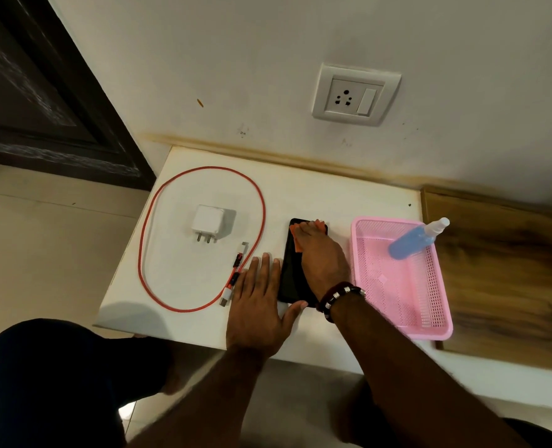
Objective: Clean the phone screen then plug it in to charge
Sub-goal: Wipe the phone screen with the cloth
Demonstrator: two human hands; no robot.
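Orange cloth (300, 238) is pressed flat against the upper end of a black phone (292, 273) by the right hand (323, 261), whose fingers are stretched out straight over the cloth, close together. A dark beaded bracelet (339, 297) is worn on the right wrist. The phone is laid face up on a white table (300, 189), just right of the middle of the frame, its long side running toward the wall. The left hand (258, 315) is laid flat on the table just beside the phone's left edge, fingers straight and slightly spread; its thumb is set against the phone's lower end.

To the left of the left hand, a red charging cable (203, 169) is spread in a wide loop on the table, and both of its plug ends are seen close to the left fingertips. Inside the loop a white charger adapter (210, 223) is placed with its pins pointing toward the lower edge of the frame.

To the right of the phone, a pink plastic basket (429, 331) is set on the table, and a blue spray bottle (413, 242) with a white nozzle is propped tilted across its upper right corner. A white wall socket (355, 93) with a switch is mounted on the wall in the upper middle of the frame. A wooden surface (507, 270) is seen at the right edge, and a dark door (41, 92) at the upper left.
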